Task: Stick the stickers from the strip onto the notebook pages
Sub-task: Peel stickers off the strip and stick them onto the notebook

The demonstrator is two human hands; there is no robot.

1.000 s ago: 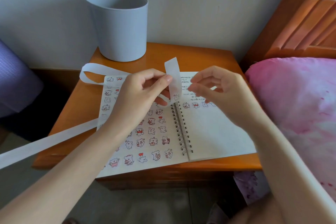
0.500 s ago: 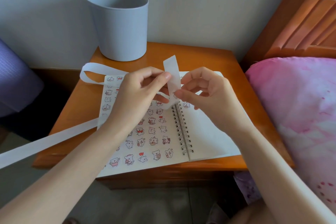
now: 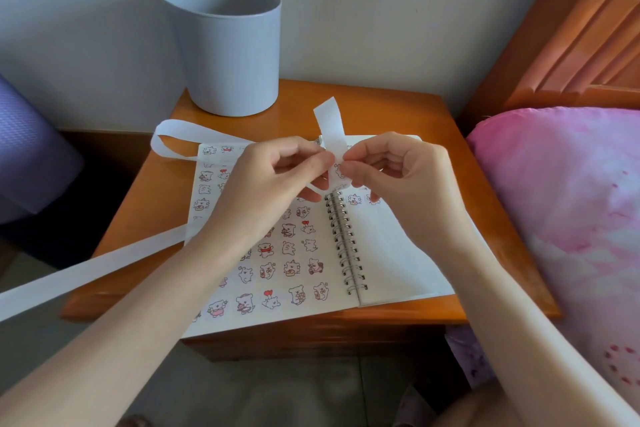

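The grey bin (image 3: pixel 225 55) blocks the back left corner of the table (image 3: pixel 398 107). The paper strip (image 3: pixel 86 274) loops over the left edge. A pink pillow (image 3: pixel 561 211) lies just beside the right edge. Free room: the back right corner, and the lower right page of the notebook (image 3: pixel 408 253).

An open spiral notebook (image 3: pixel 398 253) lies on a wooden bedside table (image 3: pixel 398 107); just above its top edge the left hand (image 3: pixel 273 180) and right hand (image 3: pixel 398 173) both pinch a white sticker strip (image 3: pixel 330 125); the strip loops left past the notebook; a grey bin (image 3: pixel 225 48) stands behind the notebook.
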